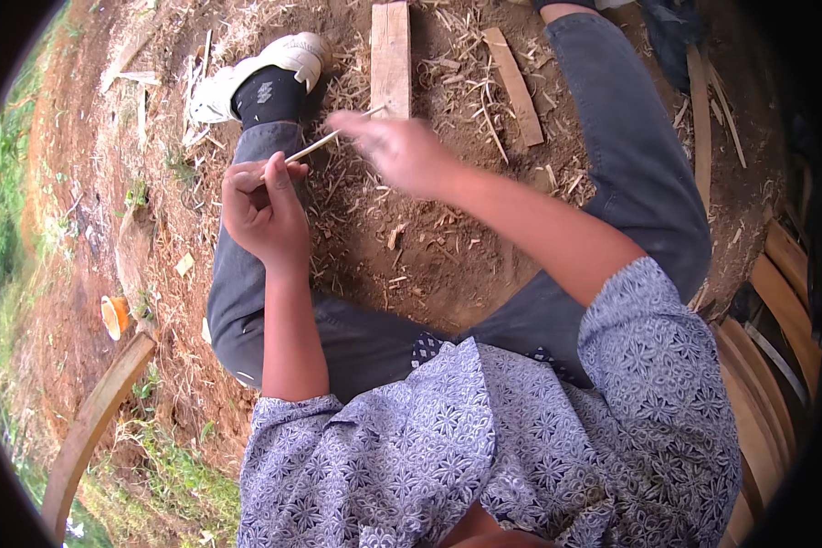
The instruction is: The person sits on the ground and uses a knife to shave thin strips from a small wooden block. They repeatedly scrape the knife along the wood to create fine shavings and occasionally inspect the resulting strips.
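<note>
A thin pale wooden stick (312, 148) slants up and to the right between my hands, over my left leg and the bare ground. The thumb and fingers of my left hand (267, 210) pinch its lower end. My right hand (397, 155) is at the stick's upper part, its fingers smeared by motion. Whether those fingers grip the stick or only pass along it cannot be made out. The stick's far tip shows just beyond them, near a flat plank.
The flat plank (391, 59) lies ahead on soil strewn with shavings, with a narrower wood strip (514, 87) to its right. Long boards (758, 393) are stacked at my right side. A curved-looking beam (96, 420) and an orange cup-like object (115, 317) are at left.
</note>
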{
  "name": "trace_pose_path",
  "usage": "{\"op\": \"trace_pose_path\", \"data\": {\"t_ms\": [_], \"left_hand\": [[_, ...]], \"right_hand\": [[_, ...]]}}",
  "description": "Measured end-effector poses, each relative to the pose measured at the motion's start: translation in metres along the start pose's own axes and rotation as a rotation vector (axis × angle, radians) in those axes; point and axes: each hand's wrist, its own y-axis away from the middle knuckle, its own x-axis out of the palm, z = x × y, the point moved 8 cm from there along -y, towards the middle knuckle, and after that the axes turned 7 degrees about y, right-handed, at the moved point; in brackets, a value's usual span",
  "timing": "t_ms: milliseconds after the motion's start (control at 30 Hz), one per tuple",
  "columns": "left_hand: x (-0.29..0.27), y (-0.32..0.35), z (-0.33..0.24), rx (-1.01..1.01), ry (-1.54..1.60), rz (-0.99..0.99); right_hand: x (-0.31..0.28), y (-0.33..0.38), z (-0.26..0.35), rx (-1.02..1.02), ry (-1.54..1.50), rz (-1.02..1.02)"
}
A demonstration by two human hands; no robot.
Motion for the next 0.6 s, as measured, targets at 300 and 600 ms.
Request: {"op": "trace_pose_path", "data": {"t_ms": [300,600], "left_hand": [[0.004,-0.007,-0.009,-0.012,-0.057,0.060],[0.008,-0.004,-0.008,0.043,-0.061,0.019]], "right_hand": [[-0.048,-0.017,-0.049,0.202,0.113,-0.115],[-0.031,-0.003,-0.038,0.399,0.039,0.119]]}}
